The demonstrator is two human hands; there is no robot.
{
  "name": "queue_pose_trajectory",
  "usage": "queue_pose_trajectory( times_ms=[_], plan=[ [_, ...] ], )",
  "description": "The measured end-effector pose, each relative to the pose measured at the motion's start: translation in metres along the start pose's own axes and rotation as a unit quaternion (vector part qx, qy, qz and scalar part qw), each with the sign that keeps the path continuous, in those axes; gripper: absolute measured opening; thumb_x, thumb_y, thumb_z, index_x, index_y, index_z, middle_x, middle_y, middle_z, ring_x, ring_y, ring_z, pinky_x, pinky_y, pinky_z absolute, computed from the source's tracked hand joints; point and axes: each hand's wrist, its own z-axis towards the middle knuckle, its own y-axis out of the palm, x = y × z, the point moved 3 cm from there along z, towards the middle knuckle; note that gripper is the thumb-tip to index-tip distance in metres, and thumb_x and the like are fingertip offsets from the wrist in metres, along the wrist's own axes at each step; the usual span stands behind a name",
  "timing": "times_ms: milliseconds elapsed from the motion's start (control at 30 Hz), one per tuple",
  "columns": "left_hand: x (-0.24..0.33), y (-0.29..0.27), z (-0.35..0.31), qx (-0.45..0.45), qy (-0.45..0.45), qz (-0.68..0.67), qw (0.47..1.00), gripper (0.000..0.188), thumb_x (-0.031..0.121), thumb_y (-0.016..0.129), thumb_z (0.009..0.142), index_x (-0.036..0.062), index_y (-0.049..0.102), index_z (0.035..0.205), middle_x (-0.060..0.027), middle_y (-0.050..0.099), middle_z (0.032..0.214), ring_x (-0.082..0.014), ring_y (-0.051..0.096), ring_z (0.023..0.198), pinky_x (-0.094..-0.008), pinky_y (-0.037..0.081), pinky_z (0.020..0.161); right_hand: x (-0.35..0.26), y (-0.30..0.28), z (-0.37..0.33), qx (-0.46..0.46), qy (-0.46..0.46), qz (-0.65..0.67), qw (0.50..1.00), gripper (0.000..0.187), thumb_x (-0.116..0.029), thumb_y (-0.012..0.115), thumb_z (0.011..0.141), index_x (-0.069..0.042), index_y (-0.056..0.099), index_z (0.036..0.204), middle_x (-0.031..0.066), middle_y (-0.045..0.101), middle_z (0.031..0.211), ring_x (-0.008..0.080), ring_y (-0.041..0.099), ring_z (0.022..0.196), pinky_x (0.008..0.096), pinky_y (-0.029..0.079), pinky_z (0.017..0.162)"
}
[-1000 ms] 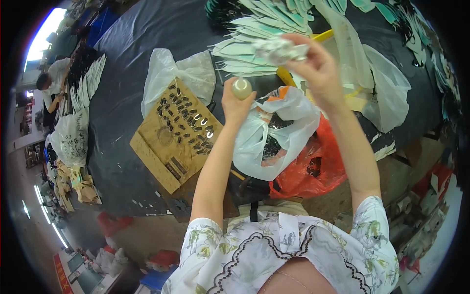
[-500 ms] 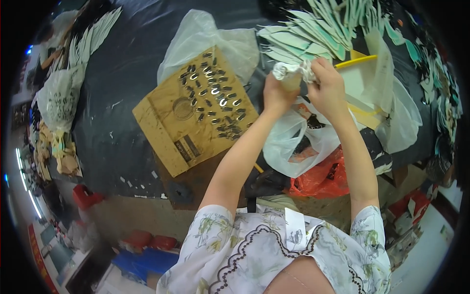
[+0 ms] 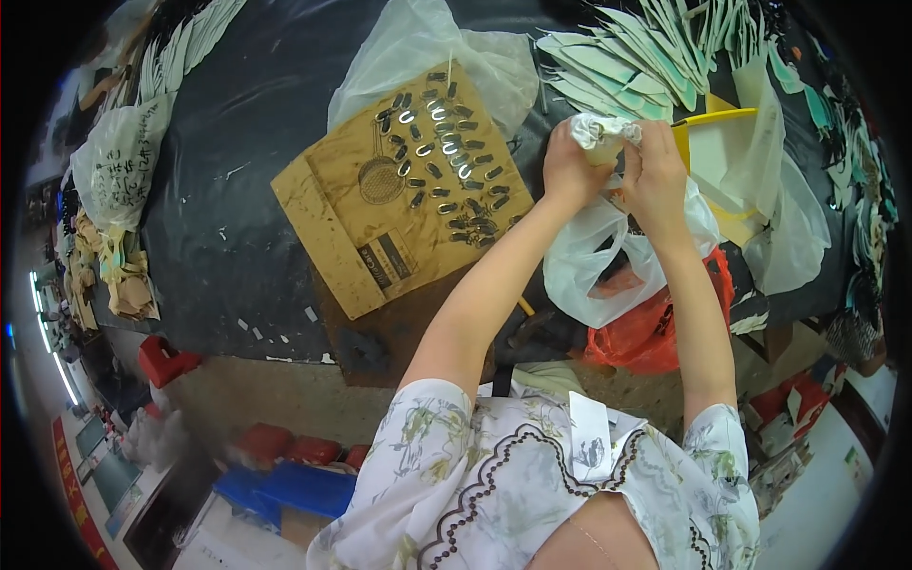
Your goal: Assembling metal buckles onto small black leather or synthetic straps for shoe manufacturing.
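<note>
Head view: left hand (image 3: 568, 176) clamped round pale bottle (image 3: 602, 155); right hand (image 3: 657, 173) pinching crumpled white wrap (image 3: 600, 129) over its top; best: bottle upright, wrap worked evenly

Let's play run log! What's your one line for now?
left hand: around pale container | right hand: at crumpled white wrap atop it | nearby: white plastic bag | leftward: cardboard bearing small dark pieces

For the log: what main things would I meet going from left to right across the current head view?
Far-left white bag, brown cardboard, left hand, pale container with crumpled white wrapping on top, right hand, yellow-edged box, translucent plastic.
</note>
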Motion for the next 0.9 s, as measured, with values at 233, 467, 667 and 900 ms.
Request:
queue_pose_trajectory(
  times_ms=[233, 467, 667, 900],
  plan=[
    [0.050, -0.090, -0.031, -0.025, 0.124, 0.038, 0.991, 0.063, 0.008, 0.068, 0.071, 0.0029, 0.039, 0.127, -0.0154, 0.046, 0.126, -0.0294, 0.047, 0.115, -0.0345, 0.040, 0.093, -0.006, -0.009, 0.003, 0.032, 0.017, -0.023, 0.999, 0.034, -0.019, 0.063, 0.080, -0.003, 0.050, 0.107, 0.0116, 0.054, 0.090, 0.0294, 0.054, 0.075, 0.0355, 0.045, 0.064],
    [0.035, -0.279, -0.133, 0.275, 0.038, 0.165, 0.946, 0.043, -0.001, 0.057, 0.081, -0.0027, 0.043, 0.122, -0.0159, 0.048, 0.123, -0.0221, 0.048, 0.113, -0.0326, 0.041, 0.092, 0.004, -0.021, 0.008, 0.055, -0.048, -0.084, 0.994, 0.060, -0.037, 0.068, 0.075, -0.005, 0.047, 0.121, 0.0135, 0.053, 0.108, 0.0308, 0.050, 0.100, 0.0378, 0.041, 0.084],
    [0.003, -0.382, -0.264, 0.508, -0.079, 0.218, 0.830, 0.048, 0.007, 0.058, 0.085, -0.0030, 0.037, 0.126, -0.0181, 0.048, 0.122, -0.0250, 0.050, 0.110, -0.0353, 0.040, 0.092, -0.030, -0.039, 0.014, 0.154, -0.121, -0.024, 0.980, 0.063, -0.031, 0.068, 0.078, 0.001, 0.042, 0.125, 0.0147, 0.044, 0.125, 0.0293, 0.041, 0.119, 0.0393, 0.032, 0.099],
    [-0.143, -0.340, -0.512, 0.575, -0.407, 0.419, 0.573, 0.053, 0.023, 0.061, 0.082, -0.0027, 0.040, 0.123, -0.0225, 0.041, 0.124, -0.0379, 0.039, 0.116, -0.0476, 0.030, 0.097, -0.102, -0.034, -0.033, 0.098, -0.169, 0.180, 0.964, 0.057, -0.021, 0.058, 0.087, 0.003, 0.028, 0.129, 0.0135, 0.035, 0.134, 0.0260, 0.035, 0.125, 0.0458, 0.030, 0.103]
  ],
)
